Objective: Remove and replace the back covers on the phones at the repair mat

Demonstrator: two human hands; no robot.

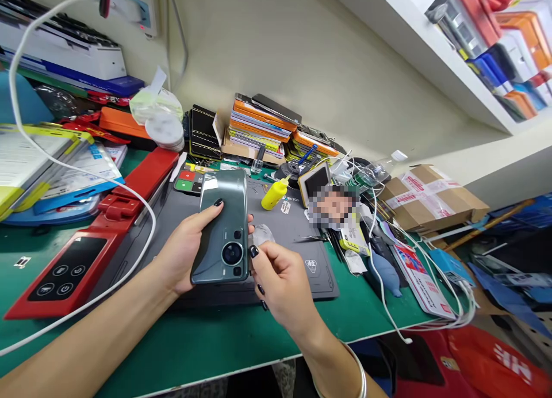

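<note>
A dark grey-green smartphone (pixel 215 225) is tilted above the work mat, its back and round camera bump facing me. My left hand (pixel 185 248) is wrapped around it, thumb lying across the back and fingertips showing at the right edge. Close to the phone's right edge by the cameras, my right hand (pixel 280 277) is closed, its thumb and fingers pinched together. Whatever sits in that pinch is hidden or too small to name. Just behind those fingers shows a crumpled translucent piece (pixel 261 234). A yellow squeeze bottle (pixel 275 194) stands on the dark grey mat (pixel 319 277).
At left lies a red device with a touch panel (pixel 66 268), crossed by a white cable (pixel 149 237). Stacked phone parts (pixel 259 125) line the wall. Tools, a blue air blower (pixel 385 271) and a cardboard box (pixel 431 196) crowd the right. A shelf (pixel 431 58) overhangs above.
</note>
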